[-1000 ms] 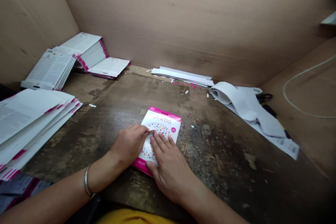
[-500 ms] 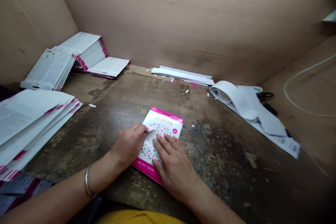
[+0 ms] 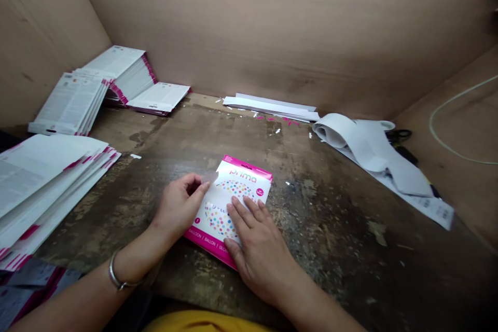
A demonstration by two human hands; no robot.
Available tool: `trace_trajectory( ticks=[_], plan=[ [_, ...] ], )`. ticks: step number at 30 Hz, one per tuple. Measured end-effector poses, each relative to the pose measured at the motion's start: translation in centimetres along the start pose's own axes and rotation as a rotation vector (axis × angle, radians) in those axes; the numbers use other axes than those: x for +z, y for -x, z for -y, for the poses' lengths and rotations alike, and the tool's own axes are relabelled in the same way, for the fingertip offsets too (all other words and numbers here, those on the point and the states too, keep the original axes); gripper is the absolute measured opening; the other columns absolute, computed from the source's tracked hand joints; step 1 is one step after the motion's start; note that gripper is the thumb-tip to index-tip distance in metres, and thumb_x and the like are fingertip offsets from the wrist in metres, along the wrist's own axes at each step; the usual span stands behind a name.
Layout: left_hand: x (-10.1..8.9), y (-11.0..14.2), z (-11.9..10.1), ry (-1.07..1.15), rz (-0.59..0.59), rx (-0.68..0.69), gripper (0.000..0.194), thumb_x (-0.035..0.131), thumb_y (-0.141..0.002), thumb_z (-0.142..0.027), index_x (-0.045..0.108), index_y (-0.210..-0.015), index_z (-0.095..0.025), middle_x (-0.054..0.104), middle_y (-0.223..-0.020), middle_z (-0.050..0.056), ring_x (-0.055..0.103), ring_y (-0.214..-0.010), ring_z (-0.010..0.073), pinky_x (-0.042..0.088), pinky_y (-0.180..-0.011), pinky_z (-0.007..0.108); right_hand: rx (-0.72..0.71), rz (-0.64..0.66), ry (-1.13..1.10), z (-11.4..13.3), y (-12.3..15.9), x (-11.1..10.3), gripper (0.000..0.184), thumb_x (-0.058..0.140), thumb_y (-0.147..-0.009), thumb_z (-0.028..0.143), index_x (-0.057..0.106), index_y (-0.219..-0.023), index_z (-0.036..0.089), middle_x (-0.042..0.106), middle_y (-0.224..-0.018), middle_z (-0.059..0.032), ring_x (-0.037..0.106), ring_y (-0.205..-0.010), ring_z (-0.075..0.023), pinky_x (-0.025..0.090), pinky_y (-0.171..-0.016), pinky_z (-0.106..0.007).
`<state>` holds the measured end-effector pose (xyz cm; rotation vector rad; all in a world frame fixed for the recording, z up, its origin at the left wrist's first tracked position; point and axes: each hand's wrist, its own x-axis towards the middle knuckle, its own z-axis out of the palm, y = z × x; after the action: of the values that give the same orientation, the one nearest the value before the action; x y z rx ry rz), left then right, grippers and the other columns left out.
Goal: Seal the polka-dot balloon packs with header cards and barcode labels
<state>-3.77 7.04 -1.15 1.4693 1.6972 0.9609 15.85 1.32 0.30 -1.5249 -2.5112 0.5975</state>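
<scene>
A white and pink balloon packet [image 3: 237, 187] with coloured dots lies flat on the worn dark table [image 3: 319, 212] in front of me. My right hand [image 3: 252, 241] rests on its lower right part, fingers stretched flat and pressing it down. My left hand [image 3: 179, 207] sits at the packet's left edge with the fingers curled and the thumb tip against the edge; nothing shows inside it. A metal bangle circles my left wrist.
Stacks of white and pink printed cards lie at the left [image 3: 42, 176] and far left corner [image 3: 101, 83]. White paper strips [image 3: 272, 106] line the back wall. A curled white label sheet [image 3: 373, 153] and scissors [image 3: 397, 137] lie at right. Cardboard walls enclose the table.
My left hand has slid left off the packet's face to its edge, uncovering more of the dotted print. My right hand has stayed pressed on the packet.
</scene>
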Motion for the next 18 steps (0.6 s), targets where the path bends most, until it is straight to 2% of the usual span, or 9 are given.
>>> trace_trajectory(
  ticks=[10, 15, 18],
  plan=[
    [-0.5, 0.0, -0.3, -0.329, -0.007, 0.205, 0.021, 0.052, -0.084, -0.037, 0.066, -0.084, -0.022, 0.069, -0.079, -0.001, 0.061, -0.068, 0.0161, 0.041, -0.060, 0.025, -0.062, -0.036, 0.014, 1.2, -2.1, 0.3, 0.057, 0.042, -0.091, 0.041, 0.035, -0.140, 0.014, 0.031, -0.147, -0.0090, 0.022, -0.136, -0.0297, 0.009, -0.113, -0.050],
    [-1.4, -0.2, 0.0, -0.412, 0.072, 0.413, 0.020, 0.049, -0.087, -0.032, 0.065, -0.088, -0.020, 0.069, -0.085, 0.001, 0.063, -0.076, 0.0157, 0.044, -0.068, 0.025, -0.068, -0.026, -0.006, 1.1, -2.3, 0.3, 0.057, 0.041, -0.091, 0.043, 0.034, -0.141, 0.015, 0.030, -0.148, -0.0079, 0.023, -0.136, -0.0289, 0.008, -0.113, -0.052],
    [-1.7, 0.0, 0.1, -0.549, 0.111, 0.555, 0.021, 0.045, -0.089, -0.028, 0.063, -0.088, -0.017, 0.067, -0.083, 0.003, 0.063, -0.075, 0.0168, 0.045, -0.068, 0.026, -0.073, -0.020, -0.017, 1.0, -2.2, 0.3, 0.057, 0.041, -0.091, 0.043, 0.033, -0.141, 0.017, 0.029, -0.148, -0.0070, 0.022, -0.136, -0.0281, 0.007, -0.113, -0.052]
  ],
)
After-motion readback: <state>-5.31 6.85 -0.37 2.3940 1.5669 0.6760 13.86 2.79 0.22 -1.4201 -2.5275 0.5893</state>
